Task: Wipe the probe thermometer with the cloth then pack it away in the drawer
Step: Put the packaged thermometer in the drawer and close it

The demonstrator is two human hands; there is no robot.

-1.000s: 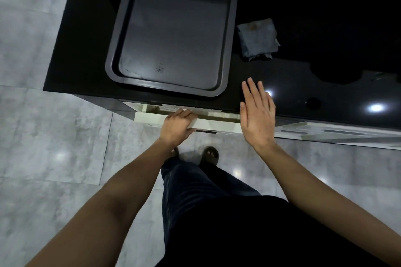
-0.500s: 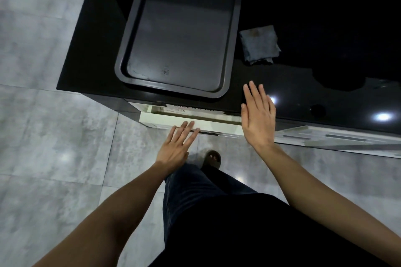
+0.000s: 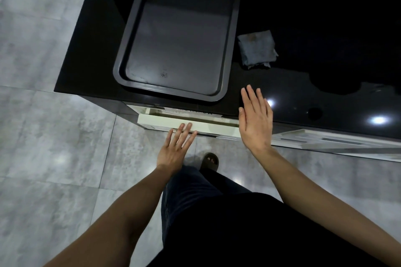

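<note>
The drawer [image 3: 152,119] stands only a crack open, its gap narrow. On the table [image 3: 288,84], bare surface lies between tray [image 3: 132,50] and cloth [image 3: 257,50].

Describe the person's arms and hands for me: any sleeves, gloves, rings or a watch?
Both forearms are bare up to the frame edge, with no sleeves in view. The left hand and the right hand wear no gloves, and no rings, watch or wristband are visible.

Beyond my grips the tabletop [image 3: 293,93] was glossy black, the tray [image 3: 180,34] dark grey, the cloth [image 3: 257,51] faded blue-grey. The drawer [image 3: 165,122] front was cream. The floor [image 3: 54,136] below was mottled grey tile.
</note>
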